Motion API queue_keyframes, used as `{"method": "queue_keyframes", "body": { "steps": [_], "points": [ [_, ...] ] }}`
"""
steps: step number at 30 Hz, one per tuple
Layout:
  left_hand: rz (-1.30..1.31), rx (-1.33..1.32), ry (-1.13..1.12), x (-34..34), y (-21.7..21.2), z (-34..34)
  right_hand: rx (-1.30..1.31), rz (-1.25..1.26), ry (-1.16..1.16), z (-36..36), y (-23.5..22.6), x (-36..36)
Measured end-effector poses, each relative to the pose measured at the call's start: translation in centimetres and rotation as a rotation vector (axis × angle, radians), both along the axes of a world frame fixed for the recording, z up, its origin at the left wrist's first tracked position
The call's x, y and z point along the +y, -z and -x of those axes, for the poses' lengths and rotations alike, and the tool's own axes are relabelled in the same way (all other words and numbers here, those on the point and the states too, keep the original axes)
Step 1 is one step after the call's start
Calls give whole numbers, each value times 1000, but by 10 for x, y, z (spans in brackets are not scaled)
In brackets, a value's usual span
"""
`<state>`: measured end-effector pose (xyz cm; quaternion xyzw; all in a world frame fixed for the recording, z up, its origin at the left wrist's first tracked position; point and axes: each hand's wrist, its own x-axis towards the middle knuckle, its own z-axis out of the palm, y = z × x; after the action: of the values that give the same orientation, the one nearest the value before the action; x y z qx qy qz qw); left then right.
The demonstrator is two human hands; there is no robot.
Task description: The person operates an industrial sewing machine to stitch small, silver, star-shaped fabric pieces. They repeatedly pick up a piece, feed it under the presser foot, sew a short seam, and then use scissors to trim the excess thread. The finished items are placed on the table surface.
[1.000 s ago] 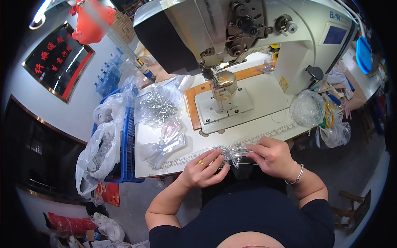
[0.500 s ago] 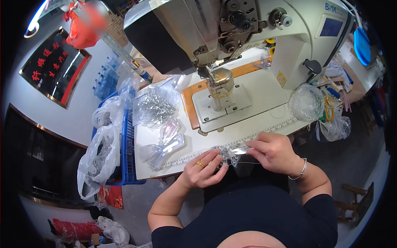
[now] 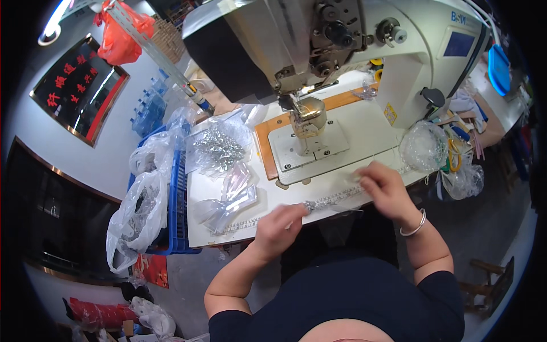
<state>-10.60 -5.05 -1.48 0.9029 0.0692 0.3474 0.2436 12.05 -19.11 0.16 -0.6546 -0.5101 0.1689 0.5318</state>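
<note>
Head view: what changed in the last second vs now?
Both hands were close together at the table's front edge, pinching a small clear packet. Now they have spread apart: left hand lower left, right hand up and to the right, with a thin sparkly strip stretched between them. Both are motion-blurred, so the exact grip is unclear. Sewing machine, clear bags and blue crate are unchanged.

At my table, a clear plastic bag of small silver metal parts (image 3: 219, 149) lies left of the sewing machine, with flatter clear packets (image 3: 228, 199) just below it. A blue screen (image 3: 459, 44) and a small yellow label (image 3: 390, 114) sit on the machine body. A dark, red-framed sign (image 3: 80, 91) hangs at far left, and a clear bag (image 3: 424, 147) rests at right.
</note>
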Motion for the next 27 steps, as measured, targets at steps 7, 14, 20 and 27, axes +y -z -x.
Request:
{"method": "queue_keyframes", "body": {
  "steps": [7,14,20,27],
  "points": [
    [1569,-61,36,24,11,-13,749,-172,203,-15,92,7],
    [700,-418,-152,-9,39,-38,776,-65,-31,32,64,3],
    [-578,-188,-87,-22,18,-30,1353,-213,-248,55,45,12],
    [375,-317,-83,-74,94,-7,1417,-223,-241,52,53,15]
  ]
}}
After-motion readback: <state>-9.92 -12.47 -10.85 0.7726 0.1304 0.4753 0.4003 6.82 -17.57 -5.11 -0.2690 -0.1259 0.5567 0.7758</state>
